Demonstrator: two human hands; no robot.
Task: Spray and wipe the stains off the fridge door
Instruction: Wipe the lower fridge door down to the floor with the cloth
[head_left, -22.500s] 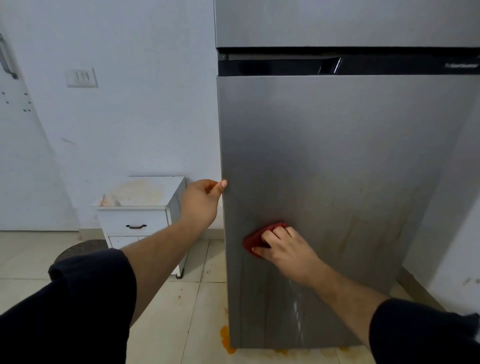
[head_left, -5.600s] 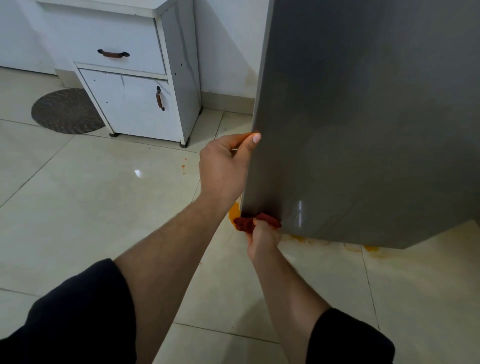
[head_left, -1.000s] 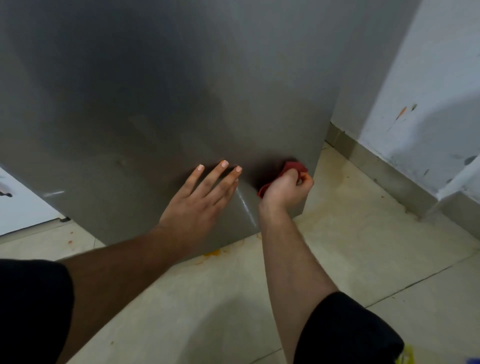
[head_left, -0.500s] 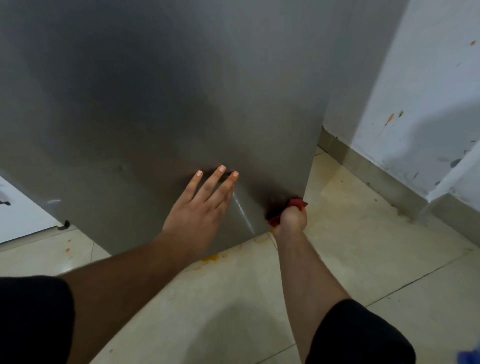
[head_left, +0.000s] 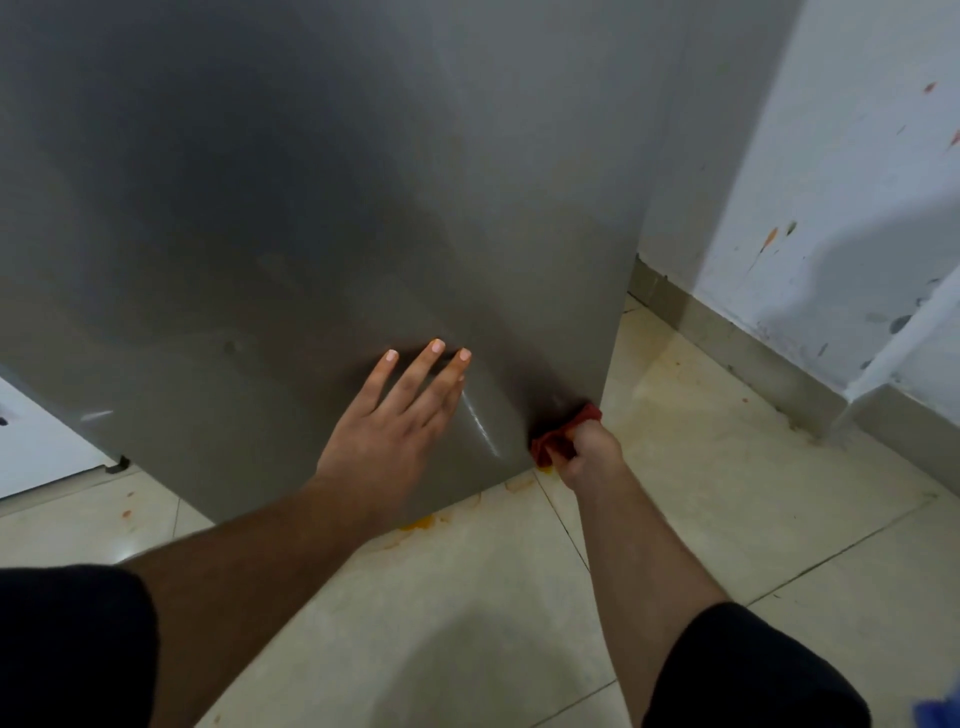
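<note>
I have my left hand (head_left: 395, 431) spread flat, holding nothing, bracing the fridge door (head_left: 322, 208), so my right hand (head_left: 592, 452), fisted around the red cloth (head_left: 558, 441), scrubs its bottom right corner.

L hand (head_left: 397, 434) flat on fridge door (head_left: 311, 208); cloth (head_left: 558, 434) at door's lower-R corner.

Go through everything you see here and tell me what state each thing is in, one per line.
fridge door: closed, faint smudges remain
red cloth: bunched, pressed at door's lower right corner
right hand: gripping the cloth
left hand: flat on door, fingers spread
floor: orange-stained below door
wall: spattered
</note>
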